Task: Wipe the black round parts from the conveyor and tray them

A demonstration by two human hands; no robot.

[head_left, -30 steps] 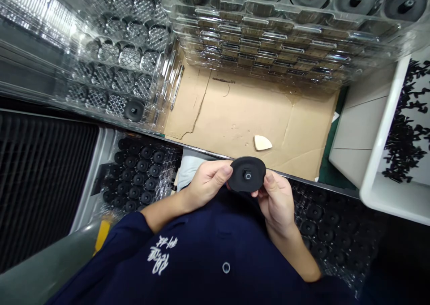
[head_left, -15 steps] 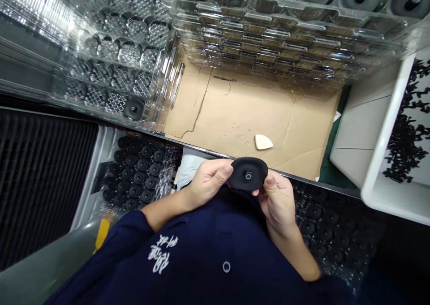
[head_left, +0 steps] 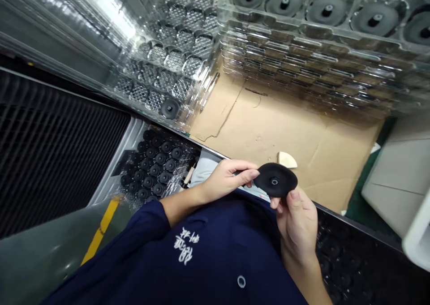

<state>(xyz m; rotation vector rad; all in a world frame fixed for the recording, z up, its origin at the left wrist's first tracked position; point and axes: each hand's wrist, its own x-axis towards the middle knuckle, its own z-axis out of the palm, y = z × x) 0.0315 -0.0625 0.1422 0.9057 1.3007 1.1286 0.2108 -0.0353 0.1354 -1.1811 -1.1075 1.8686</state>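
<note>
A round black disc (head_left: 276,180) with a small hub at its centre is held between both hands, over the front edge of the bench. My left hand (head_left: 229,178) pinches its left rim between thumb and fingers. At the lower right rim, my right hand (head_left: 298,213) grips it, thumb on top and fingertips below. Just behind the disc lies a cream wedge-shaped piece (head_left: 287,160), partly covered by it. Another black disc (head_left: 169,109) sits in a corner pocket of the clear tray (head_left: 148,79) at the left.
Stacked clear trays (head_left: 302,49) with dark discs on top stand at the back right. A pen (head_left: 209,92) lies on the cardboard (head_left: 268,126). Lower left, a tray of black discs (head_left: 154,170) sits below bench level. White bin (head_left: 418,238) at the far right.
The view has swung, so the surroundings sit further right and lower. The disc is tilted more flatly, and both hands still hold it by the rim.
</note>
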